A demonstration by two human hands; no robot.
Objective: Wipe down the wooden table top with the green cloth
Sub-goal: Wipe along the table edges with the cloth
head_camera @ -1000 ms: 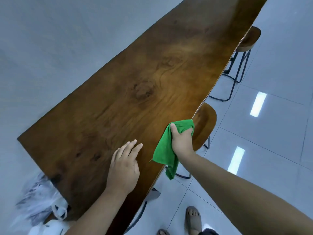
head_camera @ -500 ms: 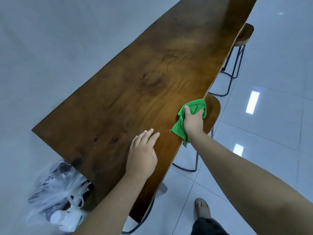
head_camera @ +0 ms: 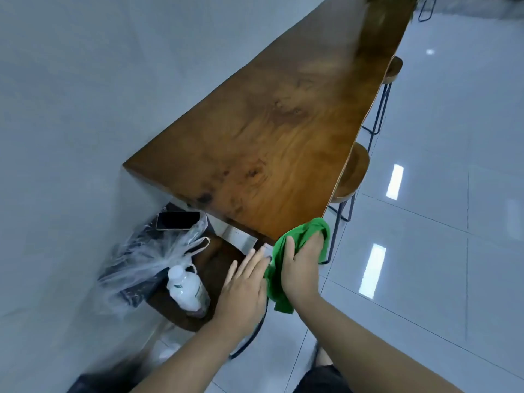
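From the head camera, the right hand (head_camera: 300,268) is closed around the green cloth (head_camera: 295,245), which is bunched in its grip just off the near corner of the wooden table (head_camera: 269,143). Part of the cloth hangs below the wrist, and none of it seems to lie flat on the wood. The left hand (head_camera: 243,290) is beside it with its fingers (head_camera: 249,259) stretched out and loose, gripping nothing; its edge touches or nearly touches the cloth, though I cannot tell which. Both hands are in front of the table's end, not over the top.

Below the table end sits a low dark stool or stand (head_camera: 215,259) carrying a clear plastic bag (head_camera: 147,256), a water bottle (head_camera: 187,290) and, on top of the bag, a phone (head_camera: 177,220). Two round wooden stools (head_camera: 350,177) are tucked along the table's right edge, above a glossy tiled floor (head_camera: 439,222).

The long top looks bare, but nothing shows how much of it has been wiped. The main risk, as I judge it, is below: a swing of either hand or the dangling cloth tail near the table end could knock the bottle over or nudge the phone off the slippery bag onto the hard floor. A crumpled cloth would also wipe only a narrow strip and could skip the far edge by the wall.
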